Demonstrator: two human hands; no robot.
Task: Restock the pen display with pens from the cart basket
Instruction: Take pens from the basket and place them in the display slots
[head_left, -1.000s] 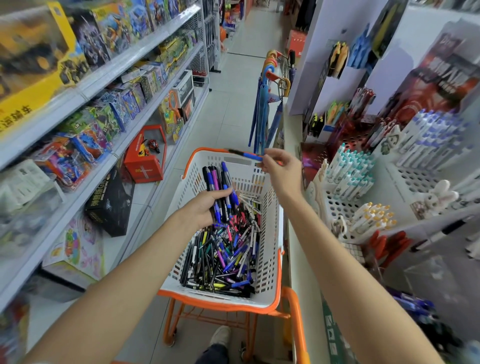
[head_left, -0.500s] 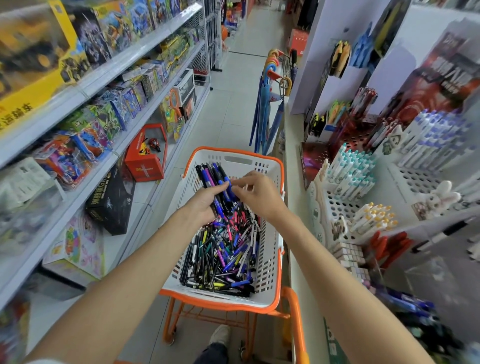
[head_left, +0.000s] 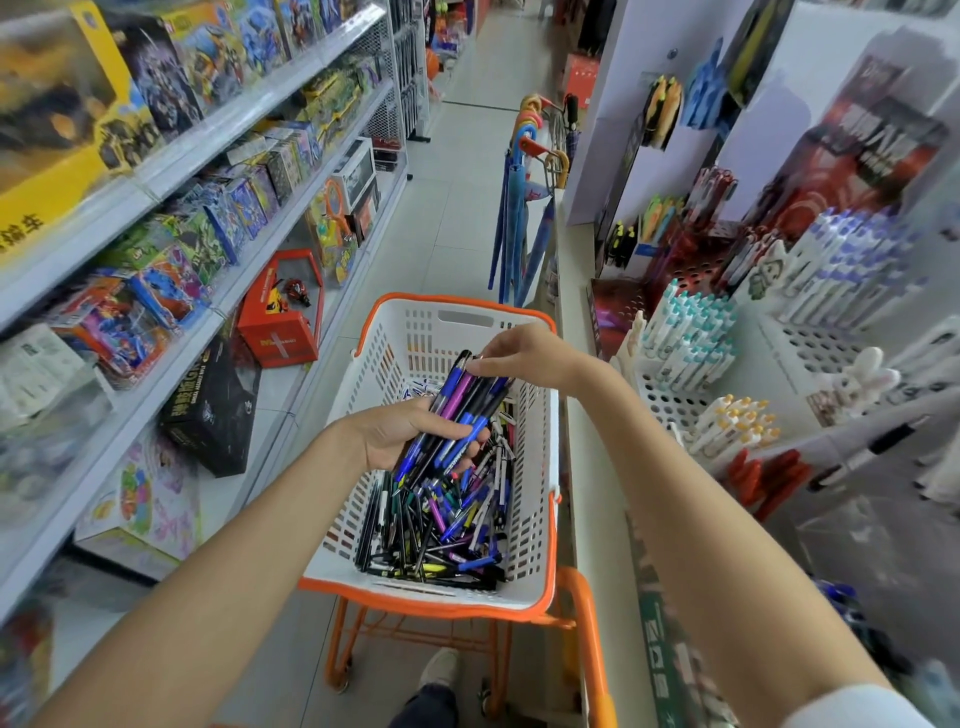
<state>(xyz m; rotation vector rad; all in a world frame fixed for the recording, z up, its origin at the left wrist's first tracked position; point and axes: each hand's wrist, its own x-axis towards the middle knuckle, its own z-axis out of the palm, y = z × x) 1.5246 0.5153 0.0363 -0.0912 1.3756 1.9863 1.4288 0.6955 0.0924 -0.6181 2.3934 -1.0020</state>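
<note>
Blue pens (head_left: 460, 410) gripped by left hand (head_left: 397, 436), right hand (head_left: 524, 353) pinching one.

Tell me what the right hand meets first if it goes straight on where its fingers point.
The upper ends of the pens in the left hand; the fingertips of the right hand look at or almost on them, though depth is unclear.

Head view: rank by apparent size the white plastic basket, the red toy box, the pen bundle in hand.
Largest: white plastic basket.
Red toy box and pen bundle look alike; the box is farther away.
</note>
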